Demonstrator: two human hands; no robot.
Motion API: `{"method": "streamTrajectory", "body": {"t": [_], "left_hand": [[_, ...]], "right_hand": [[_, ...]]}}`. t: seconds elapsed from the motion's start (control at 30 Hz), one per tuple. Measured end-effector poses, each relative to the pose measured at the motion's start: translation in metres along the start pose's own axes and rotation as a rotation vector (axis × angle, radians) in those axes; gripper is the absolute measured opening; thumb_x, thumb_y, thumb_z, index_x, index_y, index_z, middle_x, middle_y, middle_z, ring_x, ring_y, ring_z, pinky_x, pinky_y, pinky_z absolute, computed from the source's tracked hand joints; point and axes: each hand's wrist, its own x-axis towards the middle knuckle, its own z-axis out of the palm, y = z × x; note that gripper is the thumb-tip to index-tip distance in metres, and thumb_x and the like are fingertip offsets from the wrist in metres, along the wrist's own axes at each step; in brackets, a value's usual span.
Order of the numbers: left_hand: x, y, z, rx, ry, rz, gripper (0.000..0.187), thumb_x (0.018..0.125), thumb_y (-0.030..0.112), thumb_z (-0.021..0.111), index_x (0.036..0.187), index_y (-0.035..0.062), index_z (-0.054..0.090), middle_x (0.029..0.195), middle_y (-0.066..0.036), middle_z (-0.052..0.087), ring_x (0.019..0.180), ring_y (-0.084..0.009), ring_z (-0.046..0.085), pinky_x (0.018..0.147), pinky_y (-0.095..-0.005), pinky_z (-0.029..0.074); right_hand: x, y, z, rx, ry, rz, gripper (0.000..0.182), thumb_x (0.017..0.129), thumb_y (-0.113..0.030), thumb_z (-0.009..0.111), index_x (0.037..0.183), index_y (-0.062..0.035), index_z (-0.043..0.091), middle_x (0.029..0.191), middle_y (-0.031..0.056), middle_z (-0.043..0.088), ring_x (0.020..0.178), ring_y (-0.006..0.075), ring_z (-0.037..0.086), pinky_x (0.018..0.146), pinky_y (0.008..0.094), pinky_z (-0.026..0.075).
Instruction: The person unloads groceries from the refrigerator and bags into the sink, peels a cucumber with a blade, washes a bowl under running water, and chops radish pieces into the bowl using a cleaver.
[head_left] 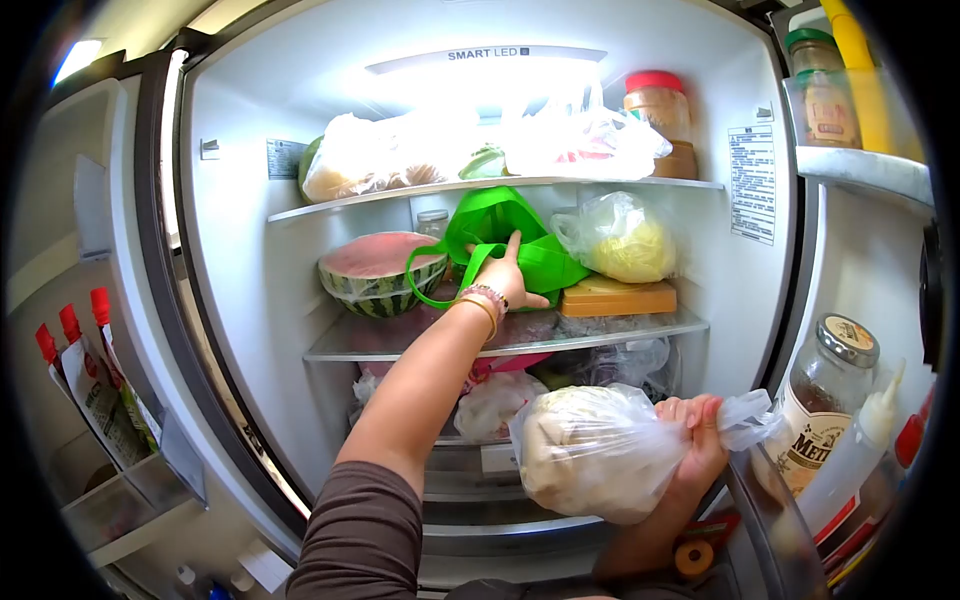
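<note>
Inside the fridge my left hand [508, 278] reaches to the middle shelf with its fingers spread, over a bright green bag [550, 262]. The bag's green strap loops beside the wrist, which wears bracelets. My right hand [703, 440], lower at the right, is closed round the gathered neck of a clear plastic bag [590, 450] with something pale and lumpy inside. That bag hangs in front of the lower shelf. Left of the green bag sits a cut watermelon [375, 275] under film. To its right, a bag with yellow contents [630, 240] rests above a tan box [618, 297].
The top shelf [450, 186] holds several plastic bags and a red-lidded jar [657, 100]. Bagged items [495, 400] lie on the lower shelf. Open doors flank both sides, with pouches [95, 390] at left and a glass jar [825, 390] and bottles at right.
</note>
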Motion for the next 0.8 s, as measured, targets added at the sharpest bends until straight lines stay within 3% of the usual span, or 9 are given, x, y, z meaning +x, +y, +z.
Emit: {"method": "streamTrajectory", "body": {"t": [0.13, 0.17, 0.23, 0.3, 0.37, 0.47, 0.63, 0.73, 0.8], "left_hand": [[0.024, 0.001, 0.024, -0.064, 0.141, 0.118, 0.098, 0.063, 0.044, 0.079, 0.138, 0.0041, 0.031, 0.118, -0.026, 0.056, 0.114, -0.0439, 0.049, 0.103, -0.0450, 0.035], [0.026, -0.003, 0.027, -0.250, 0.213, 0.145, 0.069, 0.065, 0.029, 0.078, 0.122, 0.0032, 0.050, 0.105, -0.022, 0.063, 0.102, -0.0370, 0.058, 0.093, -0.0409, 0.044], [0.036, -0.017, 0.023, -0.388, 0.322, 0.137, 0.052, 0.067, 0.020, 0.076, 0.112, 0.0021, 0.056, 0.102, -0.021, 0.064, 0.096, -0.0343, 0.062, 0.083, -0.0367, 0.050], [0.053, -0.037, 0.020, -0.526, 0.512, 0.107, 0.040, 0.069, 0.017, 0.075, 0.104, 0.0013, 0.061, 0.099, -0.018, 0.066, 0.093, -0.0315, 0.063, 0.082, -0.0363, 0.050], [0.050, -0.043, -0.005, -0.677, 0.582, -0.013, 0.037, 0.068, 0.016, 0.074, 0.099, 0.0012, 0.062, 0.097, -0.022, 0.065, 0.092, -0.0362, 0.062, 0.081, -0.0397, 0.050], [0.064, -0.051, -0.015, -0.819, 0.695, -0.224, 0.033, 0.071, 0.018, 0.070, 0.099, 0.0020, 0.063, 0.097, -0.021, 0.065, 0.093, -0.0364, 0.062, 0.081, -0.0407, 0.049], [0.065, -0.042, -0.007, -1.319, 0.815, -0.506, 0.031, 0.078, 0.021, 0.064, 0.096, -0.0033, 0.061, 0.091, -0.021, 0.066, 0.089, -0.0364, 0.063, 0.076, -0.0408, 0.048], [0.080, -0.047, 0.003, -1.354, 0.855, -0.511, 0.027, 0.079, 0.021, 0.062, 0.090, -0.0041, 0.061, 0.080, -0.017, 0.065, 0.070, -0.0321, 0.063, 0.060, -0.0407, 0.048], [0.063, -0.035, -0.017, -1.524, 0.770, -0.555, 0.026, 0.080, 0.020, 0.060, 0.089, -0.0044, 0.060, 0.076, -0.014, 0.062, 0.057, -0.0267, 0.058, 0.049, -0.0394, 0.044]], "right_hand": [[0.001, 0.003, -0.001, 0.046, 0.024, 0.018, 0.037, 0.091, -0.031, 0.057, 0.065, -0.0074, 0.045, 0.056, 0.0001, 0.036, 0.055, 0.0151, 0.035, 0.062, 0.0300, 0.032], [0.001, 0.003, -0.001, 0.043, 0.025, 0.022, 0.037, 0.091, -0.031, 0.057, 0.065, -0.0074, 0.044, 0.056, 0.0001, 0.036, 0.055, 0.0153, 0.035, 0.062, 0.0301, 0.032], [0.001, 0.003, -0.002, 0.025, 0.040, 0.018, 0.037, 0.090, -0.032, 0.057, 0.065, -0.0075, 0.044, 0.056, 0.0002, 0.036, 0.056, 0.0153, 0.036, 0.062, 0.0301, 0.032], [0.002, 0.002, -0.001, 0.023, 0.055, 0.011, 0.037, 0.090, -0.032, 0.057, 0.065, -0.0076, 0.044, 0.057, 0.0002, 0.036, 0.056, 0.0153, 0.036, 0.062, 0.0300, 0.032], [0.002, 0.001, 0.000, 0.038, 0.084, 0.004, 0.037, 0.090, -0.031, 0.057, 0.065, -0.0077, 0.044, 0.057, 0.0003, 0.036, 0.056, 0.0153, 0.035, 0.062, 0.0299, 0.032], [0.004, 0.001, -0.005, 0.008, 0.023, 0.008, 0.036, 0.095, -0.033, 0.049, 0.067, -0.0111, 0.042, 0.056, -0.0017, 0.034, 0.056, 0.0140, 0.031, 0.066, 0.0303, 0.032], [0.006, 0.002, 0.001, 0.005, -0.065, 0.021, 0.037, 0.095, -0.034, 0.048, 0.067, -0.0117, 0.041, 0.056, -0.0024, 0.032, 0.057, 0.0137, 0.031, 0.066, 0.0301, 0.032], [0.009, 0.004, 0.007, 0.039, -0.073, 0.018, 0.036, 0.096, -0.033, 0.047, 0.067, -0.0122, 0.042, 0.056, -0.0029, 0.031, 0.057, 0.0134, 0.030, 0.067, 0.0298, 0.032], [0.014, 0.002, 0.012, 0.086, -0.056, 0.007, 0.036, 0.096, -0.032, 0.048, 0.066, -0.0117, 0.042, 0.056, -0.0027, 0.031, 0.057, 0.0135, 0.030, 0.066, 0.0298, 0.032]]}}
